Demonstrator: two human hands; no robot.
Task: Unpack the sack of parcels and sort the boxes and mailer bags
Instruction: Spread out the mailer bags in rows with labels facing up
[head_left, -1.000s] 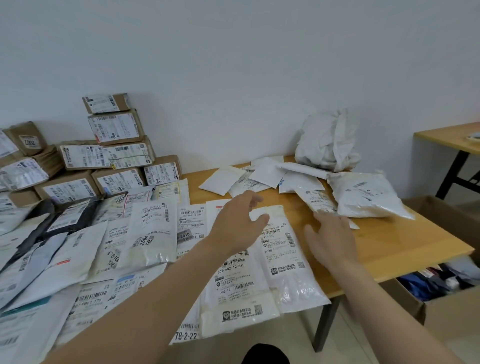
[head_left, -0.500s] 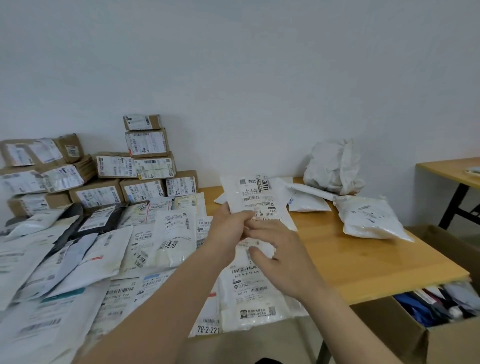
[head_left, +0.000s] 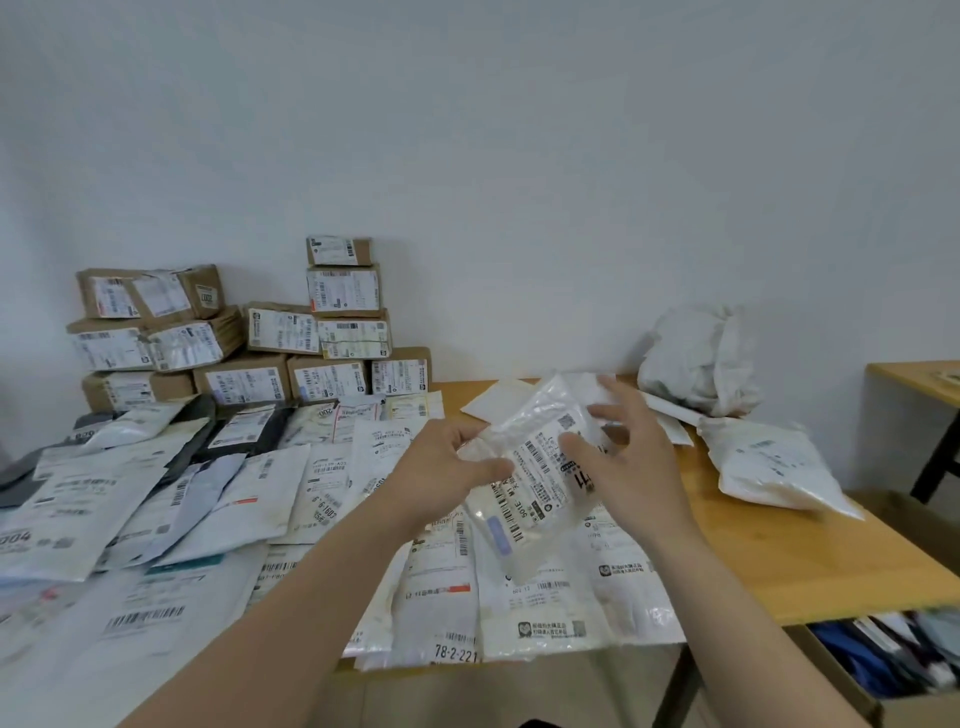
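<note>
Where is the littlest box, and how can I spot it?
Find the pile of brown cardboard boxes against the white wall, behind the spread mailer bags. Go up its tallest column. The littlest box sits on the very top, narrower than the labelled box under it, with nothing stacked on it.

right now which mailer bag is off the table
The crinkled white mailer bag held between the left grip and right grip; all the others lie on the table.
</note>
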